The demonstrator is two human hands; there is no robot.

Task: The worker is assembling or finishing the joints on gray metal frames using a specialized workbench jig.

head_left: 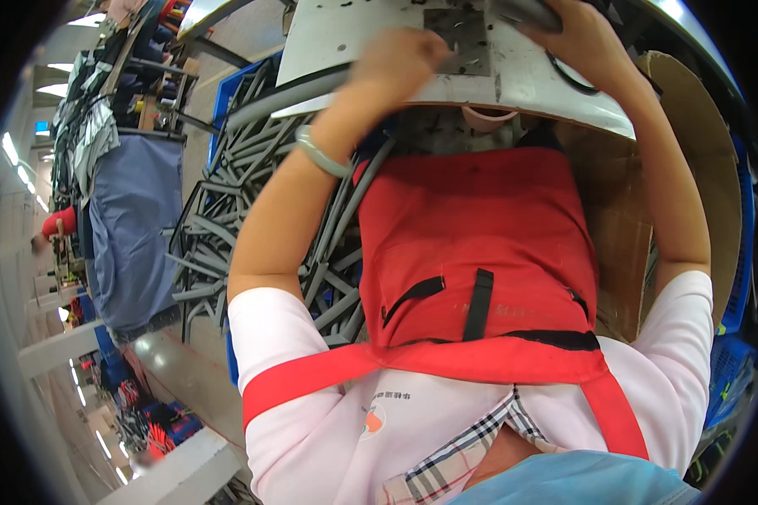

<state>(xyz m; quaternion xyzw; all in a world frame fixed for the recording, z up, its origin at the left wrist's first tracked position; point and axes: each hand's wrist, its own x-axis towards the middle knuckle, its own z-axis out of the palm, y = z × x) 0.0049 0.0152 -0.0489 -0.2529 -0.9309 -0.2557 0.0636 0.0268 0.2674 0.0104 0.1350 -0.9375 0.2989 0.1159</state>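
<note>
My left hand (pixel 396 67) is over the near part of a white worktable (pixel 320 50), blurred by motion, its fingers seemingly curled inward. A grey tube (pixel 290 94) runs from the left up to this hand's wrist; whether the fingers grip it cannot be made out. Toward the top edge, my right hand (pixel 585 42) is closed around a dark grey tube-like piece (pixel 526 12), partly cut off by the frame. Between the hands lies a dark square plate (pixel 467 52) dotted with small scraps. A black curved strip (pixel 571 77) shows below my right hand.
Left of my lap, a blue crate (pixel 221 105) overflows with grey tubes (pixel 215 240). An open cardboard box (pixel 699 143) stands at the right, with blue baskets (pixel 728 370) beyond it. A red apron (pixel 480 219) covers my lap. Blue cloth (pixel 135 227) hangs from a bench farther left.
</note>
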